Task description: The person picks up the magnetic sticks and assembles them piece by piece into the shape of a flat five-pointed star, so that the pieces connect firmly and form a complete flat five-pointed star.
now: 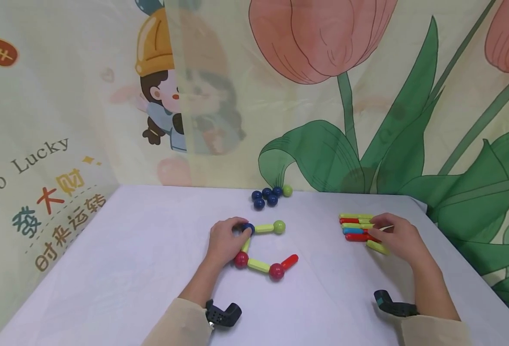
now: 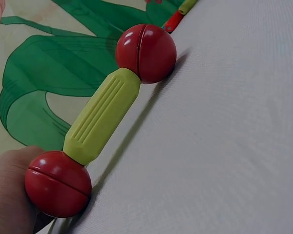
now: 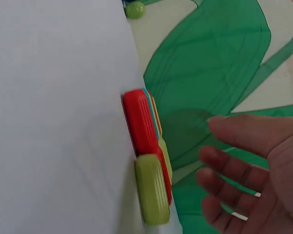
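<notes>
two beige sleeves [image 1: 178, 324] reach in at the bottom of the head view, a black wrist camera [image 1: 224, 315] strapped on at each wrist. past them, on the white-covered desk [image 1: 107, 278], lies a bent chain [image 1: 240, 260] of balls and rods. the left grip [image 1: 225, 242] pinches its dark blue ball [image 1: 249, 229] between thumb and fingers. from that ball, one yellow-green rod [image 1: 263, 228] runs right to a light green ball [image 1: 279, 227], and another comes nearer to a red ball [image 1: 241, 262]. a third yellow-green rod [image 1: 259, 265] joins this to a second red ball [image 1: 276, 272], where a red rod [image 1: 291, 261] sticks out, its other end free.

the right grip [image 1: 399, 238] is relaxed and holds nothing, thumb and fingers parted beside a row of loose rods [image 1: 355, 237] in yellow-green, red and blue.

near the desk's far edge, more dark blue balls [image 1: 259, 204] cluster with one green ball [image 1: 287, 191]. behind stands a backdrop [image 1: 211, 173] printed with tulips and a cartoon figure.
</notes>
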### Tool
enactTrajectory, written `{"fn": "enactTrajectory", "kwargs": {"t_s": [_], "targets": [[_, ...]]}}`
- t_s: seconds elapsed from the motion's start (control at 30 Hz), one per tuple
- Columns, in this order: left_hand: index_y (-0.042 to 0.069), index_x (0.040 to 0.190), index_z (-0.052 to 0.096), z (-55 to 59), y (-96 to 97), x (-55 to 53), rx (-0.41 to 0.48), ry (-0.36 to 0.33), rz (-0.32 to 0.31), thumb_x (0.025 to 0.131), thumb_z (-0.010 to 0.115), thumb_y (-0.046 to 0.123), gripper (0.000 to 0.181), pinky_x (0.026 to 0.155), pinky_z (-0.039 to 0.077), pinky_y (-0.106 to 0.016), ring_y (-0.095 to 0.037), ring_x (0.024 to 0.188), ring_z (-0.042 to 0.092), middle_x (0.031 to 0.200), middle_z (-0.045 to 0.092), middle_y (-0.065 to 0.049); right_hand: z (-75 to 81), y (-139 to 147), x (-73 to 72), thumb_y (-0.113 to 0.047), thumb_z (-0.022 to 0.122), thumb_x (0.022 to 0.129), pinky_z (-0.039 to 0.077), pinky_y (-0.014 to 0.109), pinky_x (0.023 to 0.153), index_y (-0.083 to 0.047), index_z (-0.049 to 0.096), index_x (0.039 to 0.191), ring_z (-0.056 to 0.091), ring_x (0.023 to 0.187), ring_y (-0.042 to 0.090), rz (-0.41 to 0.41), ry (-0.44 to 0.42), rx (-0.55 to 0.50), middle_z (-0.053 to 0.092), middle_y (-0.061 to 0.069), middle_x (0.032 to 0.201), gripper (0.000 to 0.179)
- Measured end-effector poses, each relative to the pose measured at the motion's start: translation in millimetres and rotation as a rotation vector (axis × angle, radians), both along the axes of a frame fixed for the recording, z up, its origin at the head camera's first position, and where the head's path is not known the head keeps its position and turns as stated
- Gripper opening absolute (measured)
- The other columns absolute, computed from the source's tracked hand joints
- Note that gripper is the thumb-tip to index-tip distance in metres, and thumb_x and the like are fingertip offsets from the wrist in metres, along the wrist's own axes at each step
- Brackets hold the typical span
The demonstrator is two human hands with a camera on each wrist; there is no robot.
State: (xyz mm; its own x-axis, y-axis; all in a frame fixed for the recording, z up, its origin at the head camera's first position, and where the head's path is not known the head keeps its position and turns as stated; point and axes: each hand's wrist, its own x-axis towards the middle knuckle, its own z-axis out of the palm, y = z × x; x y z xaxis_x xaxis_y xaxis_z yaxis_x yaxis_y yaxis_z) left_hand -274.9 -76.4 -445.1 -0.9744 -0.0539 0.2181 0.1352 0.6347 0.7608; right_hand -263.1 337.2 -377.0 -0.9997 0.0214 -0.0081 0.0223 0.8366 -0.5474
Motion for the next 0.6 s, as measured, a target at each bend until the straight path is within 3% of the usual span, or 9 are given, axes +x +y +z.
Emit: {"fn": "enactTrajectory", "kwargs": {"t_s": [0.23,0.6], "targets": [[0.017,0.119,0.076,0.1,0.5,0.8,0.004,-0.005,0.002,0.093,0.074,0.027,0.028,0.105,0.044,-0.052,-0.026,0.111,0.062,0.115,0.076,-0.003,-6.4,16,-1.9,-0.023,0.077,0.091,0.059,0.050,0.084,0.007,0.061,0.127,0.054,0.113,0.049,0.004,-0.097,0.048,0.061,0.032,0.124,0.049],[0.017,0.119,0.076,0.4,0.8,0.3,0.004,-0.006,0.007,0.093,0.074,0.027,0.028,0.106,0.043,-0.052,-0.026,0.112,0.062,0.116,0.076,-0.003,-17.5,19,-4.7,-0.018,0.078,0.089,0.055,0.036,0.074,0.004,0.065,0.117,0.053,0.100,0.037,-0.030,-0.157,0.028,0.061,0.021,0.104,0.038]]}}
